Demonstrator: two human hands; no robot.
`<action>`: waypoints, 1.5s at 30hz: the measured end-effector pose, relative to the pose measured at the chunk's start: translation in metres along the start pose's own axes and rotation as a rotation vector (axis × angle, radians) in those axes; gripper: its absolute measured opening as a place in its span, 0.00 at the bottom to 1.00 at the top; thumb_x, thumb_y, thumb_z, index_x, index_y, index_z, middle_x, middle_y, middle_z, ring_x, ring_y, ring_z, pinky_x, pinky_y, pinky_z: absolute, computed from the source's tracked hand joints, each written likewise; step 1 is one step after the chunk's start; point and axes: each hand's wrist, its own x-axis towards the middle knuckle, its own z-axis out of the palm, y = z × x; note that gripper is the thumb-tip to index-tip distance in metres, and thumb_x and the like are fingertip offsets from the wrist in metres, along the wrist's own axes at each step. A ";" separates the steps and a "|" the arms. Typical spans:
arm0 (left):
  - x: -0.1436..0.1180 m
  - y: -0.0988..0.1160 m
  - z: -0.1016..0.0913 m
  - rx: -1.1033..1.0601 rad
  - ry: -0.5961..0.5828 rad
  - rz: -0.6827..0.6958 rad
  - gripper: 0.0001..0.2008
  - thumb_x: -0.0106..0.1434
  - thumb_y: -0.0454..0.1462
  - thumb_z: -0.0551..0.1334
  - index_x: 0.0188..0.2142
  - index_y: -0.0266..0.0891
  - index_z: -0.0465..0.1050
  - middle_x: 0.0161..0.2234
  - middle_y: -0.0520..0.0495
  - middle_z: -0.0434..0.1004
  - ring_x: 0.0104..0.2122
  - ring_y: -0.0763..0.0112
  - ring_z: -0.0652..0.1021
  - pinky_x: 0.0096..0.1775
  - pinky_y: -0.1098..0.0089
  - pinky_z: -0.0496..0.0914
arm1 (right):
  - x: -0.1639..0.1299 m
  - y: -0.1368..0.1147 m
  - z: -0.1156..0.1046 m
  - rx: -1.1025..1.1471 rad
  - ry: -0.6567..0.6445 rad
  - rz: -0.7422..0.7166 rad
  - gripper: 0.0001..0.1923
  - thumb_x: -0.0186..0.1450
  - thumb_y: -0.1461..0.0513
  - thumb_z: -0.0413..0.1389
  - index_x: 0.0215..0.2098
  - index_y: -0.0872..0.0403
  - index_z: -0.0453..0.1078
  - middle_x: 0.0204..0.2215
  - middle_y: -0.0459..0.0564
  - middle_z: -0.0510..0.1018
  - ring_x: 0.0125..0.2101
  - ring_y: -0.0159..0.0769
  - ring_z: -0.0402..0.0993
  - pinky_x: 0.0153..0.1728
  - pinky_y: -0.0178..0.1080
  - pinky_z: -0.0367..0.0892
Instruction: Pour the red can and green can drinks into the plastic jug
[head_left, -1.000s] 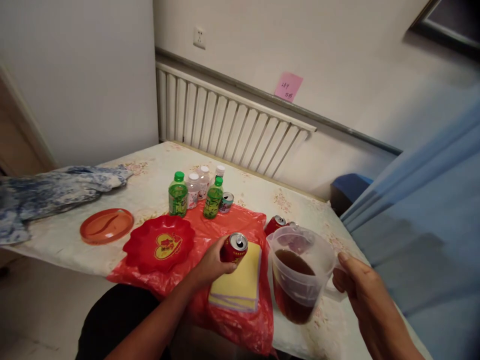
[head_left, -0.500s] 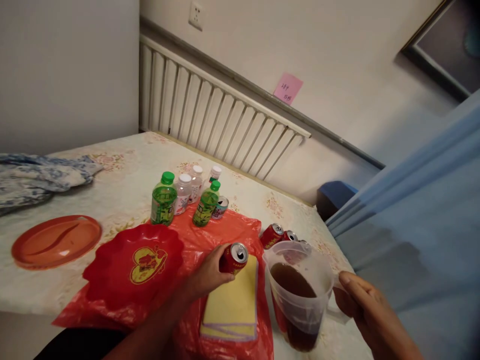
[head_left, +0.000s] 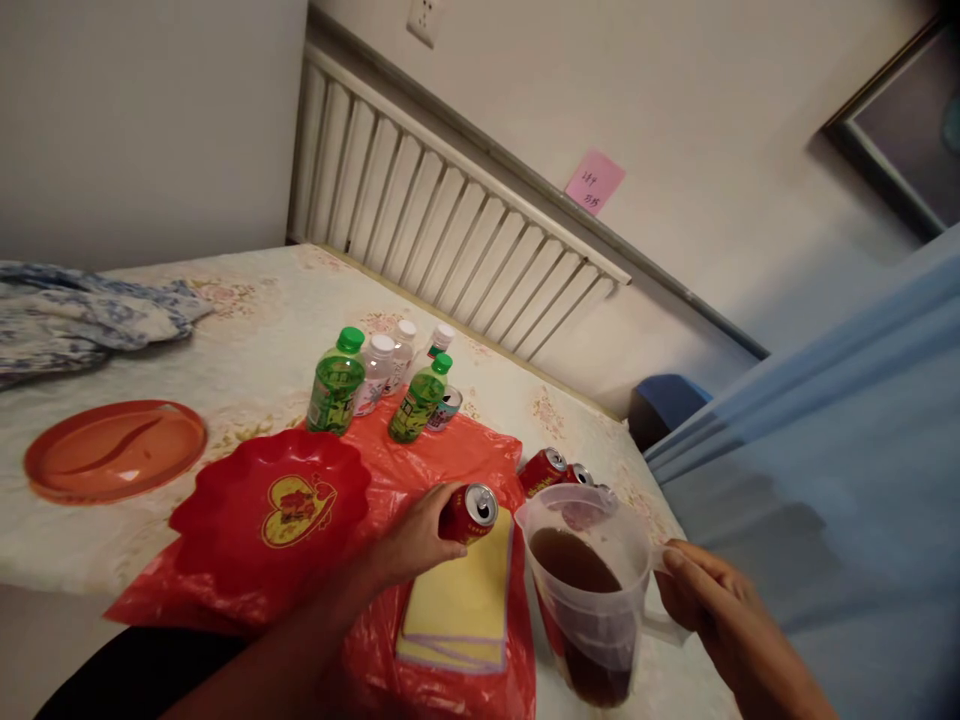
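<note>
Over the floral table (head_left: 247,350), my left hand (head_left: 416,540) grips 1 red can (head_left: 469,512) while my right hand (head_left: 701,600) clasps the jug (head_left: 589,600) handle, so I judge pouring is under way and steady tilting comes next.

Home room, radiator (head_left: 450,240), tablecloth-covered table (head_left: 247,350)

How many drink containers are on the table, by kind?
Green-capped bottles: 2
White-capped bottles: 3
Red cans: 3, one in the left hand
Teal can: 1
Pitcher, held by the right hand: 1
Total: 10
</note>
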 end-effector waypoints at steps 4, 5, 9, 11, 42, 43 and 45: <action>-0.002 0.002 -0.003 0.002 -0.011 0.018 0.38 0.44 0.29 0.68 0.57 0.42 0.66 0.56 0.43 0.71 0.56 0.54 0.70 0.59 0.57 0.63 | 0.002 -0.002 0.001 -0.048 -0.063 0.000 0.29 0.61 0.41 0.56 0.18 0.52 0.55 0.15 0.38 0.51 0.19 0.27 0.42 0.21 0.34 0.42; -0.002 0.003 -0.003 0.001 -0.013 0.021 0.38 0.44 0.29 0.68 0.57 0.42 0.65 0.56 0.43 0.71 0.56 0.54 0.70 0.59 0.57 0.63 | 0.002 -0.002 0.002 -0.053 -0.065 -0.003 0.29 0.61 0.41 0.56 0.18 0.52 0.55 0.16 0.38 0.51 0.19 0.27 0.42 0.21 0.34 0.42; -0.002 0.003 -0.004 -0.002 -0.012 0.031 0.39 0.44 0.29 0.69 0.57 0.42 0.65 0.56 0.44 0.70 0.56 0.55 0.70 0.58 0.58 0.63 | 0.005 -0.003 0.005 -0.046 -0.078 -0.021 0.28 0.60 0.42 0.57 0.18 0.52 0.55 0.16 0.38 0.51 0.19 0.26 0.41 0.20 0.34 0.41; -0.003 0.002 -0.004 -0.010 -0.008 0.035 0.39 0.44 0.29 0.68 0.57 0.43 0.65 0.57 0.44 0.70 0.56 0.56 0.70 0.59 0.59 0.63 | 0.006 -0.004 0.006 -0.051 -0.094 -0.020 0.28 0.60 0.42 0.57 0.18 0.52 0.55 0.16 0.37 0.51 0.19 0.26 0.41 0.20 0.34 0.41; -0.006 0.001 -0.008 0.051 -0.017 0.069 0.36 0.44 0.31 0.70 0.54 0.43 0.68 0.54 0.45 0.73 0.53 0.55 0.73 0.55 0.60 0.66 | 0.021 -0.023 0.018 -0.262 -0.189 0.004 0.29 0.61 0.38 0.52 0.21 0.51 0.54 0.18 0.37 0.50 0.21 0.28 0.42 0.22 0.34 0.41; -0.006 0.000 -0.007 0.051 -0.015 0.070 0.36 0.44 0.31 0.70 0.54 0.43 0.68 0.54 0.45 0.73 0.53 0.55 0.73 0.55 0.60 0.66 | 0.022 -0.023 0.019 -0.269 -0.187 0.002 0.29 0.61 0.38 0.52 0.21 0.51 0.54 0.18 0.37 0.50 0.21 0.28 0.42 0.22 0.34 0.41; -0.006 0.000 -0.007 0.051 -0.014 0.070 0.36 0.44 0.31 0.70 0.54 0.43 0.68 0.54 0.45 0.73 0.53 0.54 0.73 0.55 0.59 0.66 | 0.023 -0.024 0.020 -0.282 -0.182 -0.004 0.29 0.61 0.38 0.52 0.21 0.51 0.53 0.18 0.37 0.49 0.21 0.28 0.42 0.23 0.35 0.40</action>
